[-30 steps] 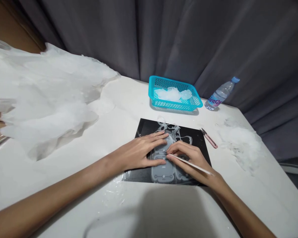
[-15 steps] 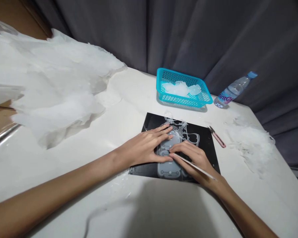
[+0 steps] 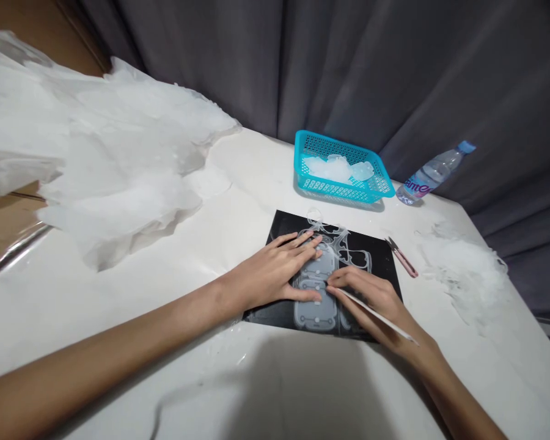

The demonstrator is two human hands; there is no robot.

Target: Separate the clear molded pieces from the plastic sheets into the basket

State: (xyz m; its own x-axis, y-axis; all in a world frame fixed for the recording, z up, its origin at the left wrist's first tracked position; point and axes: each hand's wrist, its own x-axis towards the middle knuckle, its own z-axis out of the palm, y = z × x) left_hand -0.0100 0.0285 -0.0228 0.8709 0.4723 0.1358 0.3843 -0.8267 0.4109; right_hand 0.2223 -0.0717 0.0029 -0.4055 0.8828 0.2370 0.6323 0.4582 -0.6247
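The left hand (image 3: 275, 272) lies flat and open, palm down, fingers spread over the clear sheet (image 3: 316, 313) on the black board (image 3: 387, 266); it grips nothing. Its fingertips rest on the upper part of the sheet, and its thumb stretches across the lower panel

The right hand (image 3: 378, 302) is closed on a thin white stick (image 3: 385, 321), pinched pen-like between thumb and fingers close to its front end, with the rest slanting back over the hand toward the wrist. That front end is down at the sheet, between the two rounded panels and just right of the left thumb — whether it touches the surface, I cannot tell

Loose clear strips (image 3: 341, 244) curl over the far part of the board, beyond both hands, one loop reaching past its edge. Pink-handled snips (image 3: 403, 258) lie by the board's far right corner, and to their right is a heap of clear scraps (image 3: 467, 272)

Behind the board, a blue basket (image 3: 334, 190) holds whitish pieces (image 3: 332, 168). A bottle (image 3: 433, 174) with a blue cap is just right of it. On the left of the white table (image 3: 238, 214) spreads a big white pile (image 3: 123, 165) — a grey curtain (image 3: 348, 67) hangs behind everything
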